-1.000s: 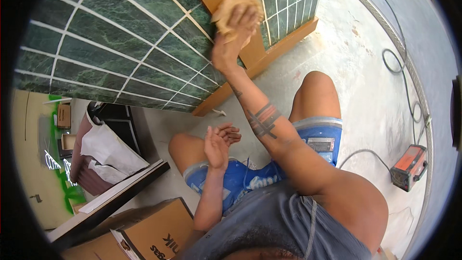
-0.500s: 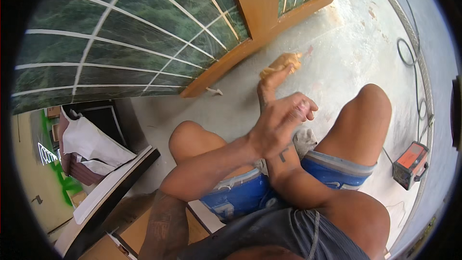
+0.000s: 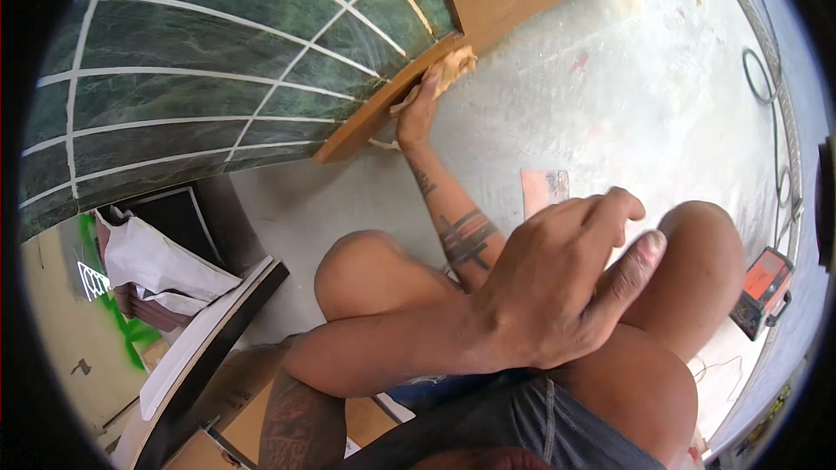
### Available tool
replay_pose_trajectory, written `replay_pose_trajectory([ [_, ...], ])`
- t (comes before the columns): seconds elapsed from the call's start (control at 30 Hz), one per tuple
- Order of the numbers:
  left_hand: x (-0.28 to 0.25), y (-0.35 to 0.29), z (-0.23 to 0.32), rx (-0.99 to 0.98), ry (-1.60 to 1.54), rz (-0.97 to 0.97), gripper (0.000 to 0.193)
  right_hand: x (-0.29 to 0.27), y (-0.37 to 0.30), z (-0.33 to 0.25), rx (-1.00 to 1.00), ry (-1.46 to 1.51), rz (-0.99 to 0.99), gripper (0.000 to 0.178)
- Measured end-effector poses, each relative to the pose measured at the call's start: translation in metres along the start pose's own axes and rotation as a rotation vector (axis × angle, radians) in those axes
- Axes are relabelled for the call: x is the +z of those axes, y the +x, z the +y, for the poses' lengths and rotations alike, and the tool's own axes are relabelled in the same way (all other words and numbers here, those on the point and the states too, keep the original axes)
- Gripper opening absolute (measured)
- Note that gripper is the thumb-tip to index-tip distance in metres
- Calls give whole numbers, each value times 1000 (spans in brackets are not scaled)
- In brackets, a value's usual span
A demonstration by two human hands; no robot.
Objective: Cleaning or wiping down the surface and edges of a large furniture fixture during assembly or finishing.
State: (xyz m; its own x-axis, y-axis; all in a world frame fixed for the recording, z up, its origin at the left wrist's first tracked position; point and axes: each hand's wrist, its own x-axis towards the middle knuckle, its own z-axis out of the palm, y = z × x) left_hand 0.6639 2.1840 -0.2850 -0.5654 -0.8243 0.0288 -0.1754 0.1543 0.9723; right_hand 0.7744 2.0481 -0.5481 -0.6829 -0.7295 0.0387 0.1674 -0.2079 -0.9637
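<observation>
My right hand [image 3: 418, 117] reaches out to the far side, its fingers closed on a crumpled tan rag [image 3: 453, 70]. The rag lies against the brown wooden bottom rail [image 3: 374, 113] of a large panel with dark green marbled panes [image 3: 192, 52] and pale strips across them. Close to me, my left hand [image 3: 557, 287] hangs over my lap, crossing above the right arm. Its thumb stands apart from the loosely bent fingers, and nothing shows between them. The palm is hidden.
A pinkish sheet [image 3: 542, 189] lies on the grey concrete floor [image 3: 662, 87]. To the right sits a red and black machine [image 3: 764, 290], with a dark cable [image 3: 758, 76] along the wall. A white cloth [image 3: 157, 257] drapes over something at left, beside a long white-topped board [image 3: 209, 339].
My right hand has carried the rag leftward onto the wooden rail. My left hand has come nearer and to the right, its thumb now apart from the fingers. The pinkish sheet has come into sight.
</observation>
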Motion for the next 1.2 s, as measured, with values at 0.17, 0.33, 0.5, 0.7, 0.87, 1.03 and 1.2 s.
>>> replay_pose_trajectory([
  [0.17,-6,-14,0,-61,-18,-62,33,-33,106,3,194,216,-44,73],
  [0.33,3,-11,-3,22,37,0,33,-4,48,7,211,174,-101,71],
  [0.5,8,-10,-1,-19,5,29,34,25,-97,15,12,-185,-344,71],
  [0.7,3,-32,6,-20,55,154,42,11,3,-31,569,426,-276,70],
  [0.87,8,-19,12,2,14,145,45,39,-98,-46,631,159,-238,77],
  [1.03,15,-27,15,-1,25,148,45,46,-99,-42,528,316,-105,79],
  [1.2,13,-35,26,7,28,157,44,20,-14,-31,658,446,-128,82],
])
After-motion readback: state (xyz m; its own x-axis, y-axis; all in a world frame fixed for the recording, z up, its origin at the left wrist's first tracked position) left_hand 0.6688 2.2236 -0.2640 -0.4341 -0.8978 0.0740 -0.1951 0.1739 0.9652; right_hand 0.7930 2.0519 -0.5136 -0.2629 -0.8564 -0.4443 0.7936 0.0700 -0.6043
